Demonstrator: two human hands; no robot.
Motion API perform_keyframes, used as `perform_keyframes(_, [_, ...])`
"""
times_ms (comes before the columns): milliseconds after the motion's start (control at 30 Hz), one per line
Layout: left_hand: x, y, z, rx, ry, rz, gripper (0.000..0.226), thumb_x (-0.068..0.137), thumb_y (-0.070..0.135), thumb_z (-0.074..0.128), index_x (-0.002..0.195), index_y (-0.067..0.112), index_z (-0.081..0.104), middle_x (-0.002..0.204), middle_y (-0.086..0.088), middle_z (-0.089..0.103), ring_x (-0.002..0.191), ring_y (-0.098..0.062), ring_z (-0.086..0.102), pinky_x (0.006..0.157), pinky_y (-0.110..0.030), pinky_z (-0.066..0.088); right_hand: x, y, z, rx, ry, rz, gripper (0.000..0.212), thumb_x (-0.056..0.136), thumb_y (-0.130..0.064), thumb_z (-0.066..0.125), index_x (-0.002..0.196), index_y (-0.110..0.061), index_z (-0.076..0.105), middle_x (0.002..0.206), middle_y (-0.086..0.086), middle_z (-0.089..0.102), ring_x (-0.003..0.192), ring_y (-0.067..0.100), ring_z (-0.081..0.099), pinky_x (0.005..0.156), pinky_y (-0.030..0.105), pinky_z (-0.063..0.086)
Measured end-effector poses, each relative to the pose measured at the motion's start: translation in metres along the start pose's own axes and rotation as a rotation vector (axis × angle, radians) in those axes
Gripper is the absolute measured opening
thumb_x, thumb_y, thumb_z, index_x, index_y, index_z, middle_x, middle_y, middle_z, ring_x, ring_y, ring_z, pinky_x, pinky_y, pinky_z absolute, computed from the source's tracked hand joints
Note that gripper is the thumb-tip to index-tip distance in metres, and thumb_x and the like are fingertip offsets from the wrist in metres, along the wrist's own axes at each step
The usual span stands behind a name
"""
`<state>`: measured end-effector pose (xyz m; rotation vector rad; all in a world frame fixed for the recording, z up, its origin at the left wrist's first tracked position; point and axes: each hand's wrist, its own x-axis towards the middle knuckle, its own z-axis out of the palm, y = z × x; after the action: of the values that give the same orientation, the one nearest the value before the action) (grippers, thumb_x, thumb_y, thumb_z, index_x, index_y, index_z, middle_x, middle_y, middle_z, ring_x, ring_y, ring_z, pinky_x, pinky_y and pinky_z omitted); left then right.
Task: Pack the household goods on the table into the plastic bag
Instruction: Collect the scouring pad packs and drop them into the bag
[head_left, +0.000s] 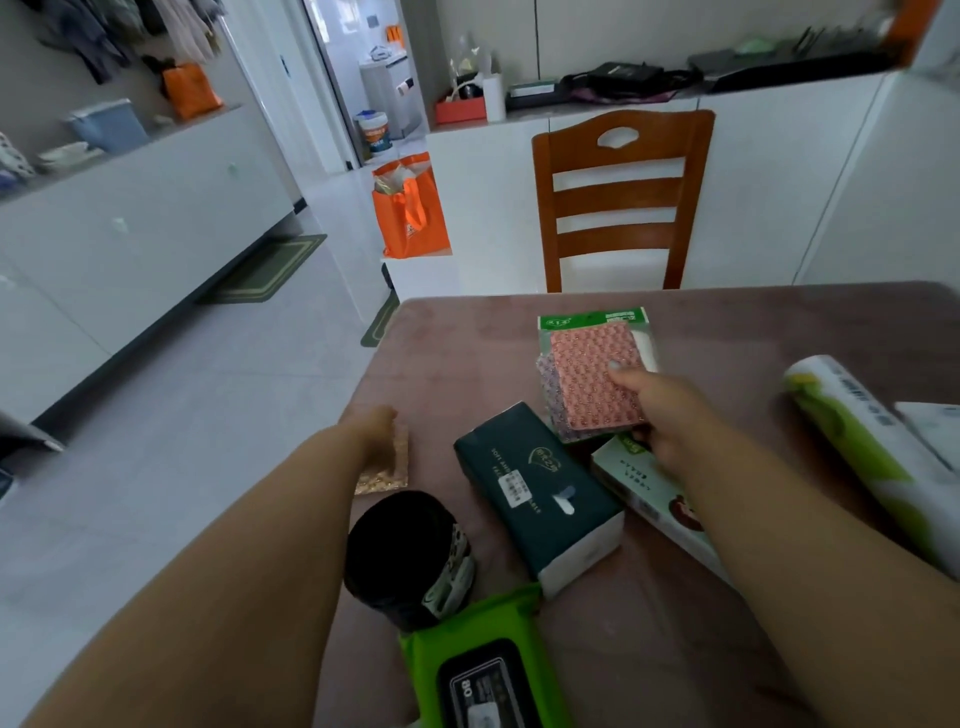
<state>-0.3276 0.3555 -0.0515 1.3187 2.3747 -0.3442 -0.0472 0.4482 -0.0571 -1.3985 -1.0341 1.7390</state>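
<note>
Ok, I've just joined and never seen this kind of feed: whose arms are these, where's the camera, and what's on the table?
One picture, from a camera on a person's head looking down. No machine, just bare hands. The right hand grips a pack of pink scouring cloths. The left hand rests on a small gold pad. On the table lie a dark tissue pack, a black roll, green wet wipes, a green-and-white box and a wrap roll. I see no plastic bag.

Not much readable here tbh. The green wet wipes pack (485, 670) has "80" on its black lid, and the dark green tissue pack (540, 493) maybe says "SOFT", too blurry.
</note>
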Motion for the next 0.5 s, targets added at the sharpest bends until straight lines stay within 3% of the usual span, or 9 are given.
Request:
perform_keyframes(67, [0.006, 0.0, -0.007, 0.179, 0.142, -0.058, 0.05, 0.08, 0.025, 0.069, 0.126, 0.01, 0.057, 0.129, -0.016, 0.057, 0.118, -0.035, 0.053, 0.098, -0.038, 0.046, -0.002, -0.001, 0.001, -0.001, 0.0, -0.008, 0.032, 0.086, -0.03, 0.065, 0.112, -0.012, 0.061, 0.105, 0.006, 0.071, 0.096, 0.025, 0.066, 0.084, 0.037, 0.052])
perform_keyframes(100, [0.004, 0.004, -0.015, 0.127, 0.241, -0.088, 0.04, 0.081, 0.027, 0.065, 0.116, 0.008, 0.062, 0.119, -0.016, 0.062, 0.109, -0.034, 0.056, 0.092, -0.037, 0.048, -0.004, -0.003, 0.001, 0.011, -0.006, -0.011, 0.029, 0.087, -0.03, 0.063, 0.11, -0.013, 0.061, 0.104, 0.006, 0.071, 0.095, 0.025, 0.067, 0.083, 0.037, 0.052])
perform_keyframes(200, [-0.009, 0.035, -0.051, -0.291, 0.535, -0.031, 0.034, 0.087, 0.031, 0.058, 0.095, -0.001, 0.068, 0.099, -0.019, 0.068, 0.091, -0.035, 0.062, 0.075, -0.031, 0.044, -0.008, -0.011, 0.001, 0.099, -0.068, -0.055, 0.025, 0.09, -0.032, 0.06, 0.108, -0.014, 0.061, 0.106, 0.005, 0.073, 0.099, 0.026, 0.068, 0.09, 0.042, 0.052])
perform_keyframes(267, [-0.02, 0.064, -0.072, -0.642, 0.586, 0.038, 0.038, 0.091, 0.033, 0.055, 0.098, -0.002, 0.068, 0.101, -0.022, 0.069, 0.094, -0.036, 0.063, 0.077, -0.033, 0.046, -0.011, -0.018, 0.002, 0.216, -0.187, -0.104, 0.025, 0.091, -0.028, 0.057, 0.111, -0.014, 0.06, 0.115, 0.008, 0.069, 0.108, 0.027, 0.064, 0.097, 0.044, 0.049])
perform_keyframes(367, [-0.039, 0.103, -0.079, -1.147, 0.405, 0.08, 0.047, 0.09, 0.045, 0.054, 0.106, 0.003, 0.067, 0.105, -0.017, 0.071, 0.089, -0.031, 0.068, 0.08, -0.037, 0.053, -0.016, -0.027, 0.005, 0.361, -0.351, -0.083, 0.033, 0.088, -0.026, 0.061, 0.118, -0.013, 0.059, 0.123, 0.011, 0.067, 0.117, 0.031, 0.06, 0.104, 0.051, 0.043])
perform_keyframes(433, [-0.059, 0.122, -0.079, -1.556, 0.151, 0.075, 0.05, 0.093, 0.055, 0.043, 0.099, 0.01, 0.063, 0.103, -0.011, 0.071, 0.092, -0.028, 0.069, 0.088, -0.043, 0.054, -0.017, -0.029, 0.007, 0.277, -0.399, -0.083, 0.031, 0.088, -0.028, 0.061, 0.116, -0.017, 0.06, 0.125, 0.01, 0.065, 0.12, 0.032, 0.058, 0.103, 0.054, 0.043])
perform_keyframes(500, [-0.07, 0.133, -0.075, -1.737, -0.087, 0.149, 0.044, 0.095, 0.053, 0.038, 0.092, 0.014, 0.057, 0.103, -0.008, 0.068, 0.098, -0.027, 0.065, 0.095, -0.047, 0.05, -0.019, -0.027, 0.011, 0.129, -0.404, -0.1, 0.03, 0.089, -0.028, 0.059, 0.117, -0.018, 0.057, 0.126, 0.009, 0.064, 0.117, 0.03, 0.059, 0.101, 0.053, 0.046])
